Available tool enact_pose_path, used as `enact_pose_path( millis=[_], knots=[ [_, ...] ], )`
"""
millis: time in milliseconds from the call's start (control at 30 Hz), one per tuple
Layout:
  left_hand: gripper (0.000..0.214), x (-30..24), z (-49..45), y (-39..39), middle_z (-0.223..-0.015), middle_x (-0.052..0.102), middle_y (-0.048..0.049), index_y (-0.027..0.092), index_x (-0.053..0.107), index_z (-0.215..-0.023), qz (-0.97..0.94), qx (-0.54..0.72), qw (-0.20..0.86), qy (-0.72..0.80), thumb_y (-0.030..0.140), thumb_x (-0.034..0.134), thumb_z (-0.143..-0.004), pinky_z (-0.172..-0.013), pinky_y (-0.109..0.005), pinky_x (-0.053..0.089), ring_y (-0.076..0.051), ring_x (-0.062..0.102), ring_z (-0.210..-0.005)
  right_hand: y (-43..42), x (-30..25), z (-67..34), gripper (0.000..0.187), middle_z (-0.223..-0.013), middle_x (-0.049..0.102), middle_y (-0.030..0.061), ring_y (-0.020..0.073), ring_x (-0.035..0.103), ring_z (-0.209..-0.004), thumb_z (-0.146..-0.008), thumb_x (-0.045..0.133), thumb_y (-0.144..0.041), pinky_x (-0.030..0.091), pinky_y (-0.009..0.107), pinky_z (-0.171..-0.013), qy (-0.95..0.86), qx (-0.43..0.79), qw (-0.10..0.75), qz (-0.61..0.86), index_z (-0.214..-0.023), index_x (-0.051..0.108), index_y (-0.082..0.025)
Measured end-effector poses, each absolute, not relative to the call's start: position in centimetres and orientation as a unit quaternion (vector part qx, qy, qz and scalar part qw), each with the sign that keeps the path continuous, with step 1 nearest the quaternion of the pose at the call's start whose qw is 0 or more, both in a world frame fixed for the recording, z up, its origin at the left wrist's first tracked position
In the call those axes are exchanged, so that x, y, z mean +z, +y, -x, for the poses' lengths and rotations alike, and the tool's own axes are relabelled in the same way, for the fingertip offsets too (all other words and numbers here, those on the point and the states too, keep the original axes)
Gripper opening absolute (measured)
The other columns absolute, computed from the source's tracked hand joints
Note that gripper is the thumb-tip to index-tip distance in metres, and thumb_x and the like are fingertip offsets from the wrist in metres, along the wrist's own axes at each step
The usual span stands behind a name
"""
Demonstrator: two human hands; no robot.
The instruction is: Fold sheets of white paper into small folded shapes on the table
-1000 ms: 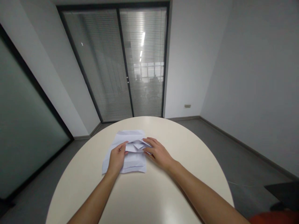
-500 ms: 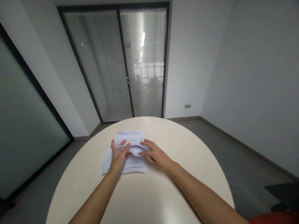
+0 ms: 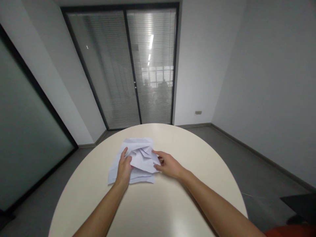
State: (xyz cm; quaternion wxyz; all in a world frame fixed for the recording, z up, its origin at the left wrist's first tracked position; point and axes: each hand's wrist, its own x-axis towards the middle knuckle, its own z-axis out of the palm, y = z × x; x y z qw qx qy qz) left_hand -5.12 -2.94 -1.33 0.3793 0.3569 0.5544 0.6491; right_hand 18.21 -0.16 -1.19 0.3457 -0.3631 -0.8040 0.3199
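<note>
Bench (image 3: 158, 210) beneath left fingers (image 3: 125, 152) and right fingers (image 3: 160, 153), flat white paper (image 3: 139, 142) just below them, creased sheet (image 3: 143, 163) between, spread wider than half a second ago, left edge pinched nearly closed, right edge held, part-curled.

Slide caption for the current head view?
Left hand and right hand hold creased paper above more paper on a round table.

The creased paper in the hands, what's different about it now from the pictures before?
The creased paper has opened out wider, its near edge spread down toward the person. The right hand has shifted slightly outward at its right edge. The left hand still holds the left side. The white paper underneath and the round table stayed put.
</note>
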Motion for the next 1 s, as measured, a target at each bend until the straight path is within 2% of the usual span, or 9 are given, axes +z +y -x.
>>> enact_pose_path(
  millis=[67, 133, 300, 400, 500, 633, 800, 900, 1000],
  knots=[
    [0.071, -0.8, 4.8, -3.1, -0.115, 0.070, -0.0112, 0.021, 0.046, -0.149, -0.339, 0.652, 0.403, 0.545, 0.021, 0.053, -0.079, -0.076, -0.032, 0.061, -0.018, 0.070, -0.086, -0.3, -1.1, -18.5, 0.076, -0.139, 0.063, 0.0104, 0.0224, 0.068, -0.101, -0.076, 0.076, -0.023, 0.054, 0.036, -0.091, -0.823, 0.288, 0.315, 0.375, -0.148, 0.052, -0.024],
    [0.074, -0.5, 4.6, -3.3, -0.115, 0.069, -0.0109, 0.021, 0.044, -0.150, -0.332, 0.652, 0.414, 0.541, 0.020, 0.053, -0.077, -0.073, -0.031, 0.061, -0.017, 0.069, -0.081, -0.6, -0.9, -18.6, 0.071, -0.135, 0.065, 0.0089, 0.0211, 0.068, -0.095, -0.076, 0.074, -0.020, 0.053, 0.034, -0.089, -0.836, 0.247, 0.292, 0.393, -0.144, 0.055, -0.025],
    [0.078, -0.3, 4.4, -3.4, -0.117, 0.068, -0.0108, 0.022, 0.046, -0.149, -0.323, 0.651, 0.418, 0.546, 0.014, 0.054, -0.073, -0.069, -0.029, 0.060, -0.015, 0.066, -0.075, -1.1, 0.0, -18.0, 0.025, -0.118, 0.072, 0.0077, 0.0213, 0.068, -0.095, -0.084, 0.062, -0.015, 0.050, 0.031, -0.087, -0.856, 0.154, 0.263, 0.417, -0.105, 0.073, -0.022],
    [0.077, -0.4, 4.4, -3.5, -0.120, 0.067, -0.0109, 0.023, 0.046, -0.149, -0.330, 0.644, 0.422, 0.547, 0.013, 0.054, -0.072, -0.070, -0.029, 0.061, -0.015, 0.067, -0.080, -1.1, 0.2, -17.7, 0.018, -0.102, 0.074, 0.0086, 0.0231, 0.067, -0.097, -0.087, 0.057, -0.014, 0.049, 0.032, -0.087, -0.848, 0.131, 0.260, 0.444, -0.093, 0.072, -0.021],
    [0.072, -0.5, 4.6, -3.4, -0.122, 0.066, -0.0109, 0.022, 0.050, -0.144, -0.344, 0.639, 0.404, 0.557, 0.013, 0.053, -0.072, -0.071, -0.028, 0.061, -0.018, 0.068, -0.091, -0.8, 0.1, -17.7, 0.016, -0.105, 0.073, 0.0087, 0.0233, 0.066, -0.102, -0.092, 0.055, -0.020, 0.049, 0.034, -0.089, -0.812, 0.180, 0.329, 0.446, -0.099, 0.069, -0.021],
    [0.061, -1.0, 5.1, -3.2, -0.119, 0.068, -0.0105, 0.021, 0.058, -0.133, -0.354, 0.635, 0.373, 0.577, 0.015, 0.052, -0.072, -0.070, -0.028, 0.060, -0.021, 0.069, -0.095, 0.0, 0.1, -18.0, 0.019, -0.123, 0.070, 0.0081, 0.0217, 0.065, -0.110, -0.098, 0.052, -0.039, 0.051, 0.036, -0.093, -0.720, 0.342, 0.476, 0.372, -0.100, 0.062, -0.023],
    [0.042, -1.5, 5.5, -2.9, -0.105, 0.074, -0.0094, 0.017, 0.069, -0.109, -0.389, 0.631, 0.348, 0.573, 0.018, 0.055, -0.069, -0.077, -0.030, 0.058, -0.024, 0.071, -0.096, 1.4, -0.1, -18.0, 0.037, -0.084, 0.069, 0.0005, 0.0196, 0.068, -0.083, -0.087, 0.064, -0.059, 0.057, 0.036, -0.083, -0.549, 0.464, 0.602, 0.348, -0.096, 0.053, -0.025],
    [0.034, -1.1, 5.2, -3.1, -0.095, 0.076, -0.0083, 0.015, 0.070, -0.097, -0.379, 0.643, 0.357, 0.561, 0.019, 0.058, -0.066, -0.075, -0.029, 0.057, -0.024, 0.071, -0.089, 2.1, -0.2, -18.0, 0.041, -0.075, 0.067, -0.0027, 0.0171, 0.067, -0.070, -0.078, 0.073, -0.055, 0.058, 0.032, -0.070, -0.433, 0.531, 0.636, 0.357, -0.096, 0.050, -0.025],
    [0.035, -0.3, 4.6, -3.4, -0.091, 0.076, -0.0065, 0.015, 0.070, -0.098, -0.337, 0.665, 0.415, 0.522, 0.018, 0.064, -0.063, -0.071, -0.027, 0.057, -0.021, 0.071, -0.080, 2.4, -0.3, -18.0, 0.042, -0.076, 0.068, -0.0026, 0.0154, 0.065, -0.063, -0.072, 0.076, -0.044, 0.054, 0.028, -0.060, -0.352, 0.574, 0.647, 0.357, -0.096, 0.047, -0.025]
  ],
)
